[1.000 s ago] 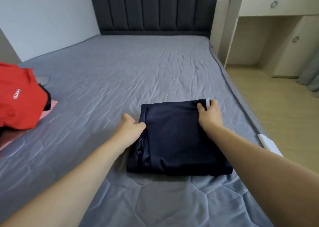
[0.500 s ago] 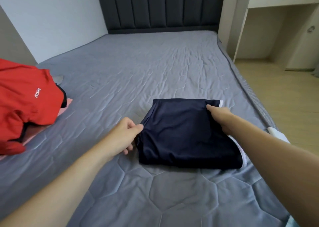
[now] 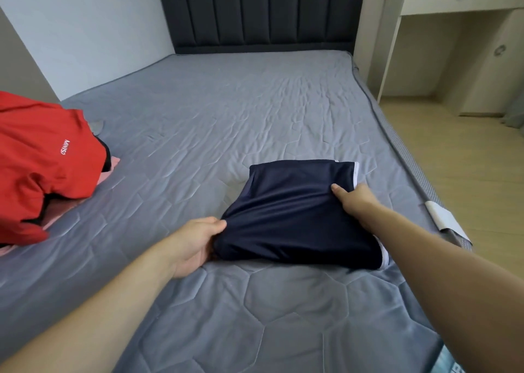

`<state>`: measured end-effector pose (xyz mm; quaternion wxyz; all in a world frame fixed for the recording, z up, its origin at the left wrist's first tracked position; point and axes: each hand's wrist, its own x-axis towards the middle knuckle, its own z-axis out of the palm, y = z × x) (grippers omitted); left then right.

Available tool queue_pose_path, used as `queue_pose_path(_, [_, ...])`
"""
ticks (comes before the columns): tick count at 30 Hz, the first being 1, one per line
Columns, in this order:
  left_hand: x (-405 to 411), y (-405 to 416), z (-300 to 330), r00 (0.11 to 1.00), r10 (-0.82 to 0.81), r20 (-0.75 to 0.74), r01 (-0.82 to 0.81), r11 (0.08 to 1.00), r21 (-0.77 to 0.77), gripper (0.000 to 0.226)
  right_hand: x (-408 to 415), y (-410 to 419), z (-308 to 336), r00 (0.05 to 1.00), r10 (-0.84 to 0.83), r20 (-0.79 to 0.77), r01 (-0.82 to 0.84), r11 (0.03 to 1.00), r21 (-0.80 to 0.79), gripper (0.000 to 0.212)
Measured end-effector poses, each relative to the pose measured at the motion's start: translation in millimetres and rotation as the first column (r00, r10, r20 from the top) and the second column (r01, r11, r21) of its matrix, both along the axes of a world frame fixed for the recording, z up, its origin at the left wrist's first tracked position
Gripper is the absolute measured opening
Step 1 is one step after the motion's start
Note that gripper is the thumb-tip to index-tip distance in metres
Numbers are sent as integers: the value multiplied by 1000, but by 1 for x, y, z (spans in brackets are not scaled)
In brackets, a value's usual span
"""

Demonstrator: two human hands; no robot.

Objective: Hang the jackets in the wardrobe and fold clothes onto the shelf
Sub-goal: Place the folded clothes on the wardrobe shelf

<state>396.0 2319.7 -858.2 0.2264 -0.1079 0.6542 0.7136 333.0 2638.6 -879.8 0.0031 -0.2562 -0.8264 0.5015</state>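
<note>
1. Head view: I look down along two bare forearms onto a grey quilted bed (image 3: 269, 111).
2. A folded navy garment (image 3: 295, 211) with white trim lies on the bed, nearer its right edge, just in front of the hands.
3. The left hand (image 3: 195, 245) grasps the garment's near-left corner; the thumb lies on top and the fingers curl underneath, so the cloth bunches there.
4. The right hand (image 3: 354, 199) holds the garment's right side, thumb on top of the cloth. Its fingers are tucked out of my sight (I take them to be under the fold).
5. At the far left of the bed sits a red garment (image 3: 42, 160) with small white lettering, heaped over something pink and black.
6. A dark padded headboard (image 3: 261, 12) stands at the far end.
7. To the right, beyond the bed, is pale wooden flooring and a white desk (image 3: 453, 4) with round drawer pulls.
</note>
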Motion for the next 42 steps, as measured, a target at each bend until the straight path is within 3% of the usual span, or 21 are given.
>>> queue_pose_path(4, [-6, 23, 13, 998, -39, -43, 28, 975, -221, 22, 0, 0, -2, 1000, -6, 17, 5, 998, 68, 67])
queue_pose_path(8, [-10, 37, 17, 993, 73, -95, -90, 978, -190, 13, 4, 0, -3, 1000, 3, 8, -4, 987, 159, 66])
queue_pose_path(10, [-11, 32, 13, 998, 7, -65, -29, 937, -348, 20, 6, -1, -4, 1000, 10, -2, -10, 982, 190, 64])
queue_pose_path(12, [-15, 28, 10, 996, -94, -7, 75, 835, -545, 33, 4, -2, -3, 999, 32, 23, -36, 986, 161, 66])
queue_pose_path(14, [-29, 37, 16, 994, -106, -34, 64, 799, -598, 49, 0, -1, 5, 997, 45, 65, -44, 999, -25, 68])
queue_pose_path(16, [-49, 55, 26, 991, -73, -113, -6, 816, -577, 60, -3, -1, 19, 991, 89, 102, -62, 968, -243, 69])
queue_pose_path(17, [-59, 65, 30, 988, -60, -143, -28, 837, -547, 62, -6, -1, 26, 987, 113, 115, -80, 962, -261, 71])
queue_pose_path(21, [-90, 94, 26, 973, -46, -225, -80, 849, -522, 58, -31, -1, 45, 999, 40, 33, -40, 999, -18, 62])
queue_pose_path(23, [-103, 91, 23, 962, 120, -244, -216, 883, -416, 50, -40, -2, 43, 1000, 28, 12, -29, 995, 96, 57])
queue_pose_path(26, [-114, 69, 13, 945, 280, -170, -326, 844, -427, 45, -43, -3, 30, 999, 20, 36, -25, 986, 165, 64])
queue_pose_path(27, [-114, 62, 11, 962, 257, -93, -272, 878, -394, 45, -43, -2, 26, 998, 13, 55, -20, 991, 134, 66])
queue_pose_path(29, [-113, 56, 12, 986, 99, 131, -69, 974, -215, 49, -45, 1, 24, 991, 25, 129, -10, 993, -113, 67])
queue_pose_path(30, [-111, 58, 11, 981, -17, 196, 41, 992, -122, 49, -45, 3, 28, 981, 70, 183, -21, 966, -257, 66])
queue_pose_path(32, [-105, 66, 8, 960, -145, 241, 159, 986, -40, 48, -42, 2, 41, 945, 184, 271, -65, 916, -397, 61])
queue_pose_path(37, [-97, 63, 56, 962, -2, 274, 0, 1000, 8, 51, -50, -18, 113, 942, 184, 282, -19, 864, -503, 54])
queue_pose_path(42, [-101, -11, 235, 962, 172, 213, -170, 985, -28, 52, -69, -82, 281, 923, 297, 245, -104, 804, -585, 56])
